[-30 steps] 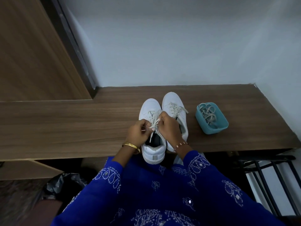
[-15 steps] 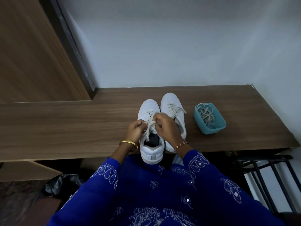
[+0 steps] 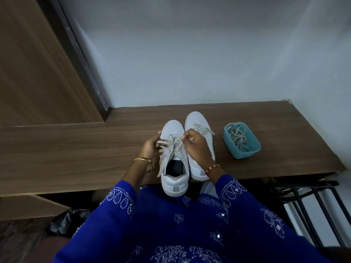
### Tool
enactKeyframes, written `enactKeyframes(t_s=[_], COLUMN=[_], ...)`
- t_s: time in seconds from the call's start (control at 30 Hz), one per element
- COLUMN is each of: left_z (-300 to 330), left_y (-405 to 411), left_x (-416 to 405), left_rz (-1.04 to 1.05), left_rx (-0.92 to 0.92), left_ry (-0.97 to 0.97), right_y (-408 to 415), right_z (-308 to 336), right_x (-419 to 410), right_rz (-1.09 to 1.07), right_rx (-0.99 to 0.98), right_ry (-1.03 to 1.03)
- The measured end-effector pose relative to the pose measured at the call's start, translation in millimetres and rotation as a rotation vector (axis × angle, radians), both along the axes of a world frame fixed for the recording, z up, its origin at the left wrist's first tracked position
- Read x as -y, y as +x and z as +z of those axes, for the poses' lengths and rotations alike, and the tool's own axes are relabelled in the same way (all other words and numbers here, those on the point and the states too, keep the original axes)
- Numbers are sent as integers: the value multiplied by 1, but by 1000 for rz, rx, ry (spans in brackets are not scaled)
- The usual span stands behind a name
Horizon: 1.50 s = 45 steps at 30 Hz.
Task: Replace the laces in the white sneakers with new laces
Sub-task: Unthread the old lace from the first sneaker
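White left sneaker point(image 3: 173, 158): left hand point(image 3: 151, 149), right hand point(image 3: 195, 147) each pinching lace point(image 3: 171, 147), loosening. Right sneaker point(image 3: 199, 145) laced; spare laces point(image 3: 238, 136) waiting in teal tub point(image 3: 245, 150).

Two white sneakers point(image 3: 175, 160) point(image 3: 199, 149); one teal tub point(image 3: 242, 141) of laces; two hands point(image 3: 150, 149) point(image 3: 195, 147); two bracelets point(image 3: 142, 160) point(image 3: 213, 168).

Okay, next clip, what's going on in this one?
A person in a blue top works on a pair of white sneakers standing side by side on a wooden bench. Both hands are on the lace of the left sneaker: the left hand holds one end, the right hand pinches the lace over the eyelets. The right sneaker is laced and untouched. To its right a blue tub holds more laces.
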<state>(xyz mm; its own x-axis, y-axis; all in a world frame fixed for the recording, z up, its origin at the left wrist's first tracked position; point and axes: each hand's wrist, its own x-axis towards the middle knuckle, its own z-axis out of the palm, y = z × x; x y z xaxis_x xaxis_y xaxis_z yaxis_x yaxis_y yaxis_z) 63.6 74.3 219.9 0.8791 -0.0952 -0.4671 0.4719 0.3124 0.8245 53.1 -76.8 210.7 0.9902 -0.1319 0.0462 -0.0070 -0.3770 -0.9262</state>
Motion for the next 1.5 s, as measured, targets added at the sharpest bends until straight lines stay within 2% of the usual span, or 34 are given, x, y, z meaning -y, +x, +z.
enactKeyframes(t_s=[0.17, 0.23, 0.3, 0.37, 0.47, 0.57, 0.63, 0.7, 0.8, 0.93, 1.13, 1.37, 1.5], left_z=[27, 39, 53, 62, 62, 47, 32, 13, -11, -17, -18, -25, -27], left_y=[17, 26, 34, 41, 48, 42, 29, 15, 0, -10, -11, -8, -7], left_x=[-22, -33, -44, -52, -53, -39, -24, -12, 4, 12, 8, 9, 8], left_rz=[85, 94, 112, 173, 217, 125, 56, -40, -162, -194, -245, -273, -277], left_rx=[77, 132, 195, 211, 194, 249, 305, 366, 434, 530, 651, 685, 689], left_ry=[-135, -231, -245, -176, 103, 405, 484, 524, 632, 870, 1077, 1121, 1104], right_y=[14, 22, 30, 40, 54, 56, 53, 45, 19, -16, -18, -21, -19], right_z=[37, 56, 77, 97, 115, 109, 90, 65, 34, 5, -4, -1, -1], right_x=[-3, -4, -3, 0, 3, 4, 6, 7, 5, -7, -16, -17, -21], right_rz=[-49, -42, -27, -17, 6, 22, -3, -24, -16, 100, 79, 138, 115], right_rx=[-154, -158, -133, -87, -23, -73, -168, -172, -143, -91, 15, 42, 8], right_ry=[300, 461, 610, 678, 663, 519, 211, -132, -391, -474, -616, -716, -673])
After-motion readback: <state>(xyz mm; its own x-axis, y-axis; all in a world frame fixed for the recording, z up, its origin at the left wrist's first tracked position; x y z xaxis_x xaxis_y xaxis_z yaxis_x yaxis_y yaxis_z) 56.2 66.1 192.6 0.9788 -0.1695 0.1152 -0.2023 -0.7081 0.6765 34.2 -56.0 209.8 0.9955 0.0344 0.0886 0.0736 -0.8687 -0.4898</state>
